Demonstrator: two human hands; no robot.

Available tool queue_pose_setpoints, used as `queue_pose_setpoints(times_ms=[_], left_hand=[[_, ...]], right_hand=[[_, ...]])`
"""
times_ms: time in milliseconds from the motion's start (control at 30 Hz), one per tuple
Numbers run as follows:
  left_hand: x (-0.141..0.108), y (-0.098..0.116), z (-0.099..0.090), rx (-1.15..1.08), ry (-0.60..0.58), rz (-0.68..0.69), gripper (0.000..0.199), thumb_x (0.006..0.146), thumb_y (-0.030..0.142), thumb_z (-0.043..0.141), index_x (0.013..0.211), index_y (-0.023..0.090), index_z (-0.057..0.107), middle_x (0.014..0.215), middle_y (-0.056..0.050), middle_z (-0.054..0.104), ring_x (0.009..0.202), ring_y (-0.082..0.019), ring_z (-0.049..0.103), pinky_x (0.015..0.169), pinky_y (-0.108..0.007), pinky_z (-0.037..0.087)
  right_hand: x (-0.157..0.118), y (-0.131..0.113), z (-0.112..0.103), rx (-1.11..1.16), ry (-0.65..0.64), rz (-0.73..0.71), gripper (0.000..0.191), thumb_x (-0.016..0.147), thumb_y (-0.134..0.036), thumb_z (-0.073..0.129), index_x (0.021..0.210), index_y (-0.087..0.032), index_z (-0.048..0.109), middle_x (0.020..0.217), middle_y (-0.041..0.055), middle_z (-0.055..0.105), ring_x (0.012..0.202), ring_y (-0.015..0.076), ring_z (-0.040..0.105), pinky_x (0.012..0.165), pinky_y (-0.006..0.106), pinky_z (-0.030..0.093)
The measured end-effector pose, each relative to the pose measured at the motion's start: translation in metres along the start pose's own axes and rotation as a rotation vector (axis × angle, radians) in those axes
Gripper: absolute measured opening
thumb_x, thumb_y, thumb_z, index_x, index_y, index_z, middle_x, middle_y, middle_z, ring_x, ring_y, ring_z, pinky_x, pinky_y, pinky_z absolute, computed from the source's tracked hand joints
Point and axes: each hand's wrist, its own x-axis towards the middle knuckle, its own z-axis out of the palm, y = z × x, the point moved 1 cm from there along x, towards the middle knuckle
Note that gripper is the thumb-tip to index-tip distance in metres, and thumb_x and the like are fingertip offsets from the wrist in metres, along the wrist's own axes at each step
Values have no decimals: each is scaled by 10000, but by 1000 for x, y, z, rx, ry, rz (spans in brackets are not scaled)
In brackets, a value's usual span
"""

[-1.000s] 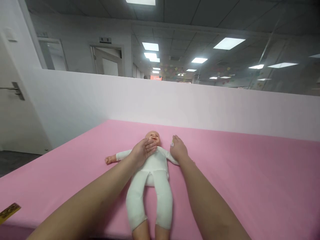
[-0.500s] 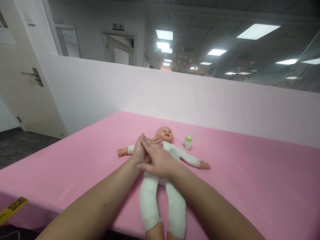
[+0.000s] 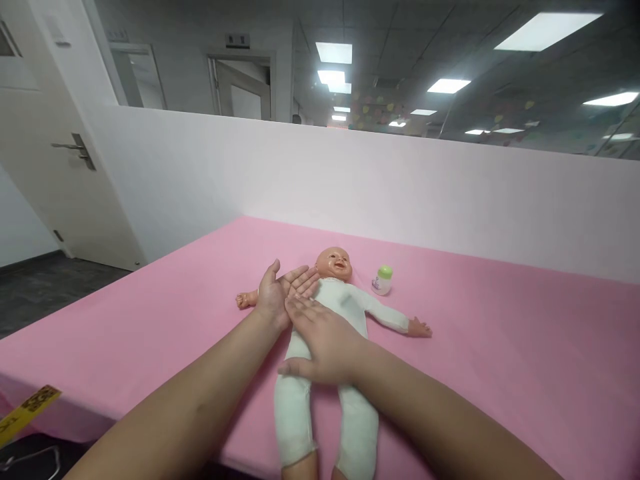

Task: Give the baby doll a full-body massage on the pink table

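A baby doll [image 3: 345, 300] in a white suit lies on its back, its head toward the wall and its arms spread. My left hand [image 3: 283, 290] is open, palm up, over the doll's shoulder and upper arm, with its fingertips near the doll's head. Just below it, my right hand [image 3: 327, 340] is palm down above the doll's belly, fingers stretched, its fingertips at the heel of my left palm. Neither hand holds anything. To the right of the doll's head stands a small clear jar [image 3: 382, 283] with a green lid.
The pink tabletop [image 3: 485, 333] meets a low white wall [image 3: 400, 187] at the back. A yellow strip [image 3: 30, 413] with a printed code hangs at the front left edge. A door [image 3: 65, 160] is at the far left.
My right hand has slid down off my left palm toward the wrist, and the left palm and fingers are now more exposed. The view has shifted slightly.
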Motion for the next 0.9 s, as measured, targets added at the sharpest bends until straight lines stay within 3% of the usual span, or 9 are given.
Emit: queue_pose_setpoints(times_ms=[233,367,533,733,900], left_hand=[[-17,-14,17,6,-87,-75,752,965,677,533,1375,53,620,1361,-279,666,1308,-394,640,1083,-511,555],[-21,-18,22,28,-81,-118,764,985,675,472,1394,44,605,1319,-278,687,1299,-402,643,1094,-533,542],[-14,-10,14,19,-42,-55,794,981,673,495,1417,14,570,1343,-292,670,1294,-388,651,1077,-488,564],[-9,-1,5,10,-66,11,773,985,678,501,1416,41,583,1420,-265,638,1344,-359,625,1114,-440,540],[-21,-9,19,-6,-128,-42,774,988,700,467,1370,45,626,1403,-264,649,1366,-352,608,1116,-435,535]], right_hand=[[-3,1,3,-43,63,-2,1126,953,-797,511,1685,-26,140,1753,209,61,1648,333,33,1346,523,68],[0,8,-4,-117,92,105,1005,992,-750,484,1684,-72,216,1753,180,112,1648,329,47,1343,554,39],[-1,6,-5,-132,65,189,986,993,-742,483,1654,-32,303,1732,214,191,1639,355,109,1341,549,118],[-5,-21,1,-43,40,64,975,998,-720,500,1666,-50,268,1729,223,211,1632,350,169,1335,544,172],[-6,-25,-1,-12,53,25,1069,974,-772,491,1673,-17,201,1736,245,167,1639,347,133,1338,527,146]])
